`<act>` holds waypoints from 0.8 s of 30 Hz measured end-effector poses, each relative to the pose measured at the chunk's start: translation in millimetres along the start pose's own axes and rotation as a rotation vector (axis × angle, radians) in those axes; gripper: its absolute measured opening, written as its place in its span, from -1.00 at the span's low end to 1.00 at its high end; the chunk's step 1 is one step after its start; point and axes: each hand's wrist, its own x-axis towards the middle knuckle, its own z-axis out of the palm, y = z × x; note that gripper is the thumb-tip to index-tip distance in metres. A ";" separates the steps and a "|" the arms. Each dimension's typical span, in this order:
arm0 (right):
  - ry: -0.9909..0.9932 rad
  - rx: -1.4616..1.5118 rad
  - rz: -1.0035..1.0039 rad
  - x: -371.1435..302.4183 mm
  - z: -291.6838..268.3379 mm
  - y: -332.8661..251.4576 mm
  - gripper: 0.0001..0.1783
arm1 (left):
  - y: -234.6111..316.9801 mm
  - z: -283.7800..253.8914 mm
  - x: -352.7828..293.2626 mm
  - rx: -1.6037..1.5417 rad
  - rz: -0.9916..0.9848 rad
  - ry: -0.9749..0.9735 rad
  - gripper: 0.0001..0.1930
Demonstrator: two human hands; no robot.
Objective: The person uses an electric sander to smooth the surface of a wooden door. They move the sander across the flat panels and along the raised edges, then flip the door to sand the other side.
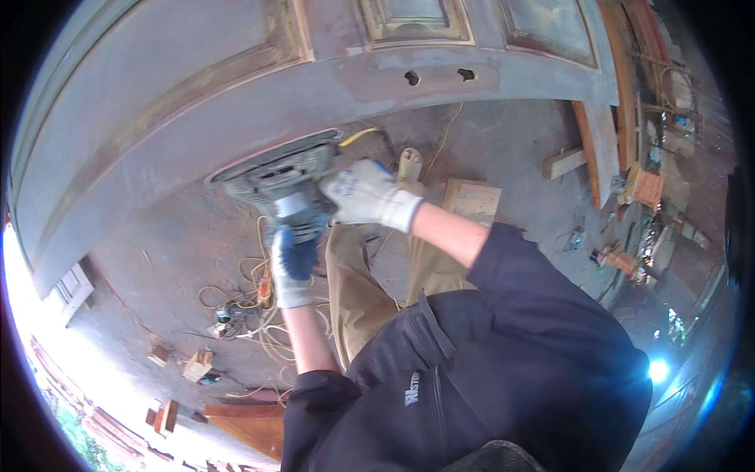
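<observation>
A grey power sander lies with its long flat base along the near edge of a wooden door. My left hand, in a white glove with a blue palm, is wrapped round the sander's rear body. My right hand, gloved the same way, grips the tool's right side; its fingertips are partly hidden. The door has recessed panels, a patchy grey-brown surface and two dark holes near its edge. A yellow cord shows beside the sander's far end.
Tangled yellow and white cords lie on the floor around a small orange-red piece. A wooden board rests beside my foot. Wood offcuts are scattered at left; planks and clutter line the right side. A bright light glares at lower right.
</observation>
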 end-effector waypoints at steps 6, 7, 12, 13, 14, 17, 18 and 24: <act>0.070 -0.057 0.115 -93.8 -3.8 108.8 -0.77 | -118.2 71.9 34.2 -0.029 -0.182 -0.196 -0.35; 0.081 -0.093 0.102 -106.5 -5.4 128.3 -0.77 | -134.5 90.7 38.7 -0.017 -0.172 -0.184 -0.34; 0.018 -0.110 0.178 -94.7 27.5 80.2 -0.77 | -98.9 62.9 13.0 0.045 -0.255 -0.157 -0.28; 0.087 -0.113 0.143 -97.6 32.3 87.1 -0.76 | -101.2 69.8 13.1 0.059 -0.244 -0.188 -0.28; 0.132 -0.086 0.122 -99.0 32.2 95.1 -0.75 | -107.3 75.8 13.2 0.064 -0.199 -0.145 -0.29; 0.273 -0.023 0.088 -83.9 60.9 86.0 -0.66 | -101.8 61.7 -2.2 0.130 -0.150 0.016 -0.37; 0.404 -0.017 0.085 -77.0 83.2 83.2 -0.64 | -96.8 56.6 -8.1 0.154 -0.176 0.040 -0.40; 0.956 0.343 0.136 -34.1 135.1 44.3 -0.34 | -59.3 107.5 -31.4 0.775 -0.044 0.444 -0.46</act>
